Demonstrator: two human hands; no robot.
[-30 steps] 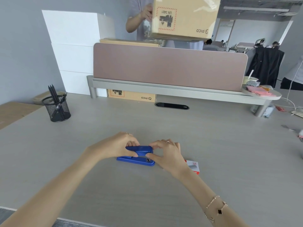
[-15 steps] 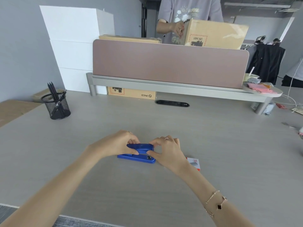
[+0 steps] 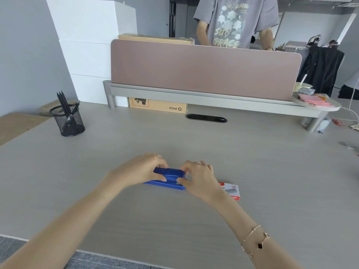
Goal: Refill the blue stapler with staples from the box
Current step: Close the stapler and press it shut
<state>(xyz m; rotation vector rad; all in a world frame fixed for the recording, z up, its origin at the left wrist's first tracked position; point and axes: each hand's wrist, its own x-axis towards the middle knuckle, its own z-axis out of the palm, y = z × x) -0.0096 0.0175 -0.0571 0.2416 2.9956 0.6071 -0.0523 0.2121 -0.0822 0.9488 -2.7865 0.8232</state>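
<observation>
On the wide pale wood-grain bench (image 3: 252, 171), loads of bare room all round, near edge well clear. Left hand (image 3: 139, 169) and right hand (image 3: 200, 177) both grip the closed blue plastic stapler (image 3: 169, 178) lying mid-bench; small red-and-white cardboard staple box (image 3: 232, 191) sits just right.

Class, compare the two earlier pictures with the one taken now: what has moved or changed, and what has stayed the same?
The person behind the divider lowered the cardboard box out of sight. The left hand and right hand kept their grip on the blue stapler, which has not visibly moved or opened. The staple box and pen cup stayed put.
</observation>
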